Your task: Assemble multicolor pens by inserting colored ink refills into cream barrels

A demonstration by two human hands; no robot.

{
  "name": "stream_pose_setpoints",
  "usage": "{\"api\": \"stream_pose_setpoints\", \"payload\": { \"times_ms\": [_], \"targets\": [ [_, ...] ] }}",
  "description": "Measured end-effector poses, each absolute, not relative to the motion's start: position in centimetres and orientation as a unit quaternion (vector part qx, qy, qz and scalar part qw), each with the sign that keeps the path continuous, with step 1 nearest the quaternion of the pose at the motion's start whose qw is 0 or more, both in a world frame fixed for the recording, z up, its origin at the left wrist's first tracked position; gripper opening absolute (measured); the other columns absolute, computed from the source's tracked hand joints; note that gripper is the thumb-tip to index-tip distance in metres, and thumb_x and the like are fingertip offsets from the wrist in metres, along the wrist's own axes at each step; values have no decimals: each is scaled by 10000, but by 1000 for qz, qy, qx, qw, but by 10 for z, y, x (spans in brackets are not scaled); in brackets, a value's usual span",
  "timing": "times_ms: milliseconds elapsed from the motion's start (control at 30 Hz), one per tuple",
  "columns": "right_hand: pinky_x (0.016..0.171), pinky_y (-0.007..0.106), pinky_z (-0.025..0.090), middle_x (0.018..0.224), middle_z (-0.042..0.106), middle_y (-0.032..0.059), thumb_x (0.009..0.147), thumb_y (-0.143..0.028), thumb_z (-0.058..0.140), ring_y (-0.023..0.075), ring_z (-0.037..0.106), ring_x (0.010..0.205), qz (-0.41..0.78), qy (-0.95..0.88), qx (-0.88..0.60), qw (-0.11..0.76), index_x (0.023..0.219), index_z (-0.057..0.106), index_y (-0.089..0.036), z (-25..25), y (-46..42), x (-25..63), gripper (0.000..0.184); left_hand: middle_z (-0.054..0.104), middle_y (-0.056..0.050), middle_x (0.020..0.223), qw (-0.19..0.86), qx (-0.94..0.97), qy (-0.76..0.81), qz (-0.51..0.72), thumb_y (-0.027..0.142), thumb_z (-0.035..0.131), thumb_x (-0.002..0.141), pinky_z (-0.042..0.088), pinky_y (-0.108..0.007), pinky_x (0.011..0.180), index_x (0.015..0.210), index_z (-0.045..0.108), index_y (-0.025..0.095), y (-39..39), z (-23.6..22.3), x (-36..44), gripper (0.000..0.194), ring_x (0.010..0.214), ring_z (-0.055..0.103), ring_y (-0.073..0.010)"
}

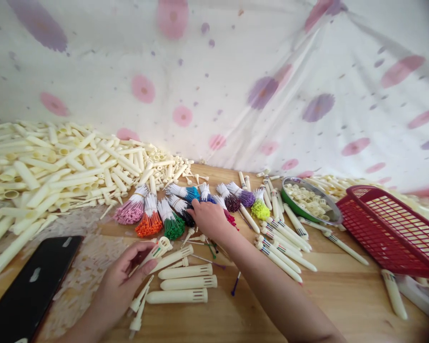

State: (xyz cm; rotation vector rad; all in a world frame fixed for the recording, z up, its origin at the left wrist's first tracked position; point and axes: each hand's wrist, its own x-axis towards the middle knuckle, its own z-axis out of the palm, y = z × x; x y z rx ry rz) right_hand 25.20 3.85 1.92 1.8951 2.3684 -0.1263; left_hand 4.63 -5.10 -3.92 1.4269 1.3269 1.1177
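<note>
Pinching barrel (pixel 160 248) in left grip (pixel 119 278); judged part-filled from green inside. Holding right grip (pixel 210 220), with curled fingers, at refills (pixel 173 227); cannot tell whether pinching any. Judge as done: pens (pixel 286 235) right of right grip, colour in slots. Judge as outstanding: spare barrels (pixel 188 283) just right of left grip, plus large pile (pixel 57 166) beyond it.

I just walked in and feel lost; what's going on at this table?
A person's left hand holds a cream barrel. The right hand is among bundles of thin colour-tipped sticks; whether it holds one is unclear. Three slotted barrels lie side by side near the left hand, and more barrels lie farther to the right.
</note>
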Motion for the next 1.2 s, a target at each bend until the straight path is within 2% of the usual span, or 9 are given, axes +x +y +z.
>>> {"api": "stream_pose_setpoints", "payload": {
  "times_ms": [100,267,400,533,633,833,933,1067,1200],
  "targets": [
    [678,284,414,943,697,103,977,-323,318,219,660,849,-74,795,597,78,1062,531,-166,23,50,260,279,744,-36,985,430,573,537,446,377,676,742,566,-324,804,962,676,231,-51,-39,46,264,918,693,-241],
    [653,229,395,980,697,54,958,-337,353,177,648,865,-119,826,543,98,932,619,-195,31,62,270,303,738,-53,1006,440,567,538,441,403,678,737,556,-332,820,968,671,213,-51,-38,46,299,939,685,-249],
    [712,277,413,987,696,105,949,-321,346,219,643,907,-113,818,555,100,932,650,-167,32,62,264,341,736,-50,1008,453,562,533,442,420,683,731,544,-335,841,964,668,217,-52,-39,45,310,947,678,-246],
    [762,343,426,1012,683,176,953,-391,330,274,635,949,-105,790,597,91,954,664,-116,31,60,251,433,735,-49,1010,476,552,531,433,444,701,707,532,-335,853,956,674,221,-50,-39,49,335,953,670,-245],
    [746,343,431,1006,681,193,953,-338,328,275,639,936,-114,771,622,77,966,658,-93,30,62,247,411,738,-44,994,522,529,518,424,473,716,681,530,-327,847,941,679,224,-46,-34,55,362,946,666,-244],
    [598,221,395,653,688,23,900,-235,422,150,629,669,-190,770,609,34,814,630,-168,22,61,258,235,749,-62,900,650,442,500,363,465,754,654,550,-308,773,897,680,191,-27,-5,79,374,899,682,-244],
    [561,195,370,616,664,-18,884,-213,452,113,593,594,-203,768,607,-2,821,598,-182,19,57,266,162,740,-52,894,702,385,470,371,454,806,582,558,-297,758,828,678,192,-17,1,93,382,993,657,-262],
    [587,231,376,778,676,27,898,-345,452,160,605,698,-163,767,619,-52,940,568,-182,23,64,272,204,722,-39,900,724,348,434,408,445,819,567,556,-299,772,837,682,196,-12,-5,106,391,1040,632,-259],
    [796,279,397,1133,618,76,890,-372,473,206,551,1047,-119,790,595,-89,1176,468,-190,26,94,264,340,713,-46,906,725,380,410,403,472,795,592,535,-320,806,859,684,190,-11,-9,116,404,954,655,-238]
  ]
}}
